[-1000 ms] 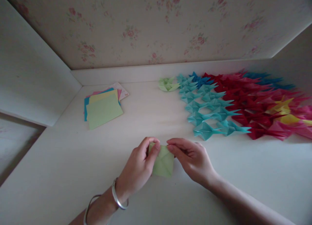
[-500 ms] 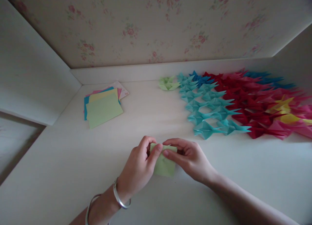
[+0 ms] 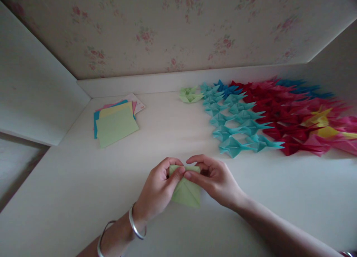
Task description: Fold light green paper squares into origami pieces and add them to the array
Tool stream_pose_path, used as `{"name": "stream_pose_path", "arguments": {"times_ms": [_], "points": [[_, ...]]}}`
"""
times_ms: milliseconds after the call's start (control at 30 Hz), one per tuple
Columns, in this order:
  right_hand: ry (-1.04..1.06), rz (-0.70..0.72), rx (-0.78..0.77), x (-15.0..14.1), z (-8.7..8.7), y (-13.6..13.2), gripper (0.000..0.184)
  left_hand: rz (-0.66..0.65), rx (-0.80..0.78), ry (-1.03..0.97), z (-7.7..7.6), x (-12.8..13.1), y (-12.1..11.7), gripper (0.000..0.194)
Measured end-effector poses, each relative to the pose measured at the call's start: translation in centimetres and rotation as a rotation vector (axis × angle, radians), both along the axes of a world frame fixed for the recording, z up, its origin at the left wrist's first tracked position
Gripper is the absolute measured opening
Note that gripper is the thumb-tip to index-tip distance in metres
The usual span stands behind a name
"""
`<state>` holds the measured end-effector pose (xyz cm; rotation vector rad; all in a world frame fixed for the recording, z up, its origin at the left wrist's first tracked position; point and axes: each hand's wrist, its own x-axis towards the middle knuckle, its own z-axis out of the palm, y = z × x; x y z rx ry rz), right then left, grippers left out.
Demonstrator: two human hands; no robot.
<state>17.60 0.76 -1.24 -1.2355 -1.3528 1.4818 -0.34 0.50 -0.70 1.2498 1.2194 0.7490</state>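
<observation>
A small light green sheet of origami paper (image 3: 187, 193) with visible creases is between my hands, just above or on the white table. My left hand (image 3: 160, 184) pinches its upper left part, thumb on top and fingers behind. On the upper right, my right hand (image 3: 216, 181) has its thumb pressed on the paper near my left thumb, while the index finger arches above the top edge. The remaining right fingers curl behind the sheet and are partly hidden.
Stacked coloured paper (image 3: 118, 125), light green on top, lies at the back left. Rows of folded paper cranes (image 3: 232, 147) in turquoise, red, pink, blue and yellow fill the right, with light green folded pieces (image 3: 190, 95) beside them. A floral wall (image 3: 145, 34) rises behind the table (image 3: 156, 134).
The green paper has tilted so that more of its creased lower face shows. My right index finger has lifted slightly off the top edge. The whole view has shifted a little.
</observation>
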Motion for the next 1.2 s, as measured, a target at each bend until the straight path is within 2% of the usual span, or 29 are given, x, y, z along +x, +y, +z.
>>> {"name": "stream_pose_path", "arguments": {"times_ms": [133,300,433,567,800,933,1200], "points": [[0.159,0.030,-0.116,0.1,-0.1,0.0,0.030,0.024,0.006,0.009,0.1,0.3,-0.4,0.030],[0.248,0.005,-0.200,0.0,0.2,0.1,0.028,0.042,0.133,0.191,0.8,0.3,-0.5,0.032],[0.281,-0.028,-0.209,-0.2,0.2,-0.1,0.026,-0.014,0.059,0.199,1.2,0.0,-0.3,0.032],[0.292,-0.044,-0.201,-0.2,0.0,-0.2,0.026,-0.026,0.002,0.173,1.1,-0.2,-0.1,0.035],[0.184,0.177,-0.195,-0.3,0.3,-0.1,0.039,-0.007,0.159,0.206,0.7,-0.2,-0.2,0.031],[0.227,0.195,-0.235,-0.6,0.2,-0.3,0.049,-0.045,0.165,0.240,0.6,-0.1,-0.3,0.031],[0.147,0.183,-0.216,-0.5,-0.2,-0.3,0.052,-0.053,0.140,0.241,0.7,-0.2,0.0,0.033]]}}
